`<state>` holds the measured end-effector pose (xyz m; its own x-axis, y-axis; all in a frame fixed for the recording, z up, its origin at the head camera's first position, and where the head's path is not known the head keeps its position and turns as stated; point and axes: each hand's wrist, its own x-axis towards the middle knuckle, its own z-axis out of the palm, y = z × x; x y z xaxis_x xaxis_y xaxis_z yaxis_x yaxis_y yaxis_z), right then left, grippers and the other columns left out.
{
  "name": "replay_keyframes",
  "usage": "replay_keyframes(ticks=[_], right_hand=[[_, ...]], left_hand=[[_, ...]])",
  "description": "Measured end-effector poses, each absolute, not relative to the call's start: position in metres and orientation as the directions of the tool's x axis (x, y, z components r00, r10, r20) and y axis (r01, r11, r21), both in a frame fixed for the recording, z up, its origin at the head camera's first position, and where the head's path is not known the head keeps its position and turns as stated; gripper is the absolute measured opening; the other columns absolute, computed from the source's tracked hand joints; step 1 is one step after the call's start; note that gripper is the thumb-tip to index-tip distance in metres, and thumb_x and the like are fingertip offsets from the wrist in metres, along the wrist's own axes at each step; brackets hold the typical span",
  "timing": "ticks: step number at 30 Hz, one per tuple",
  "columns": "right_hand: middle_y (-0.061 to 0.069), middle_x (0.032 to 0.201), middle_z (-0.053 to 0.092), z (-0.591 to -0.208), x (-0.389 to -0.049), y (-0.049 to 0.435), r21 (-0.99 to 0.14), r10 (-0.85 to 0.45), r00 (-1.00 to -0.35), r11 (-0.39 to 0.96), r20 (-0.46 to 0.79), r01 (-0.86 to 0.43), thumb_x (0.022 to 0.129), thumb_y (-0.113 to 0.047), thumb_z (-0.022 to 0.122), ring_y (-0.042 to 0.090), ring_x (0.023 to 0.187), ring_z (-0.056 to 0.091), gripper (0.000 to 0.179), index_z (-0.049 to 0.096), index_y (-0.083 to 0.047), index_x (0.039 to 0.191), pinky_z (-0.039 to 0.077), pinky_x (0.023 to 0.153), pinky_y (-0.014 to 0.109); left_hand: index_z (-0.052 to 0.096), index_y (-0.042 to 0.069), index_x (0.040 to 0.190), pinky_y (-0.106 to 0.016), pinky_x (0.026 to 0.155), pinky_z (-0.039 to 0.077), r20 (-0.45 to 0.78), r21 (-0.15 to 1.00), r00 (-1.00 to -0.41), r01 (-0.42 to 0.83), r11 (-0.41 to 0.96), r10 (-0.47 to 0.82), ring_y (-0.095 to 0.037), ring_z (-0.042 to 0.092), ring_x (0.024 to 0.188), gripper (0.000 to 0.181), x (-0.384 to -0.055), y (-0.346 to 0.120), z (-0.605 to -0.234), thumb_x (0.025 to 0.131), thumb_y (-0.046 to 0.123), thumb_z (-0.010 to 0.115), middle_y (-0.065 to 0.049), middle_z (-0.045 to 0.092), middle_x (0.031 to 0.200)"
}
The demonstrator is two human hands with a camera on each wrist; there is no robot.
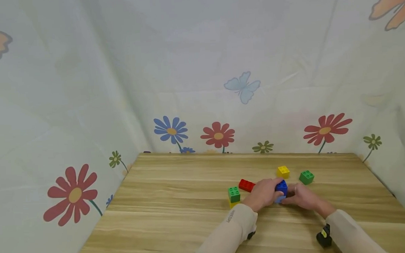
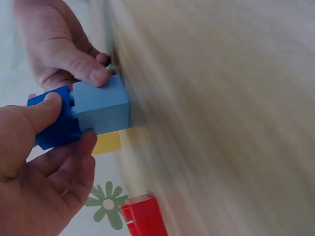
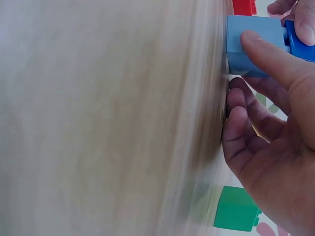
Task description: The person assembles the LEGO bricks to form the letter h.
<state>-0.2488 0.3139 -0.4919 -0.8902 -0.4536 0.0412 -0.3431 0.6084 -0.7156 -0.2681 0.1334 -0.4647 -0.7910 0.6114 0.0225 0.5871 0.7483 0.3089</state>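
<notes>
My left hand pinches a dark blue toy building block between thumb and fingers. Directly beneath it is a light blue block, standing on the table. The dark block sits over the light one's studs, and a narrow gap with studs showing runs between them in both wrist views. My right hand grips the light blue block, thumb on its near side and the other fingers curled behind, partly hidden.
Left of my hands, a green block is stacked on a yellow block. A red block lies just behind my left hand. Farther back are a single yellow block and another green block. A flowered cloth hangs behind the wooden table.
</notes>
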Motion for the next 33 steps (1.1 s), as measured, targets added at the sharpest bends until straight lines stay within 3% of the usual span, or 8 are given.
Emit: replay_keyframes(ticks=[9, 18, 33], right_hand=[[-0.001, 0.086, 0.062, -0.4959, -0.25, 0.3185, -0.689, -0.454, -0.889, 0.629, 0.049, -0.359, 0.086, -0.022, 0.07, 0.006, 0.071, 0.048, 0.019, 0.069, -0.005, 0.094, 0.041, 0.062, 0.021], [-0.003, 0.088, 0.066, -0.4987, -0.2479, 0.3203, -0.684, -0.435, -0.897, 0.632, 0.075, -0.364, 0.086, -0.022, 0.07, 0.004, 0.073, 0.051, 0.02, 0.068, -0.006, 0.096, 0.045, 0.066, 0.022], [-0.001, 0.091, 0.067, -0.4989, -0.2455, 0.3194, -0.704, -0.439, -0.894, 0.607, 0.09, -0.368, 0.086, -0.021, 0.07, 0.006, 0.078, 0.056, 0.019, 0.068, -0.005, 0.098, 0.048, 0.071, 0.023]], left_hand=[[0.049, 0.031, 0.132, -0.021, 0.082, 0.045, 0.017, 0.358, -0.789, 0.579, 0.733, 0.615, -0.004, 0.054, 0.09, 0.045, -0.2669, 0.1327, -0.463, 0.089, 0.042, 0.058, 0.012, 0.061, 0.115], [0.039, 0.029, 0.143, -0.023, 0.091, 0.043, -0.002, 0.35, -0.795, 0.568, 0.745, 0.607, -0.006, 0.055, 0.107, 0.054, -0.2656, 0.138, -0.4681, 0.092, 0.041, 0.054, 0.009, 0.056, 0.126], [0.042, 0.029, 0.139, -0.022, 0.086, 0.045, -0.003, 0.339, -0.789, 0.577, 0.743, 0.614, -0.005, 0.055, 0.097, 0.049, -0.2662, 0.1372, -0.4685, 0.093, 0.039, 0.055, 0.009, 0.059, 0.118]])
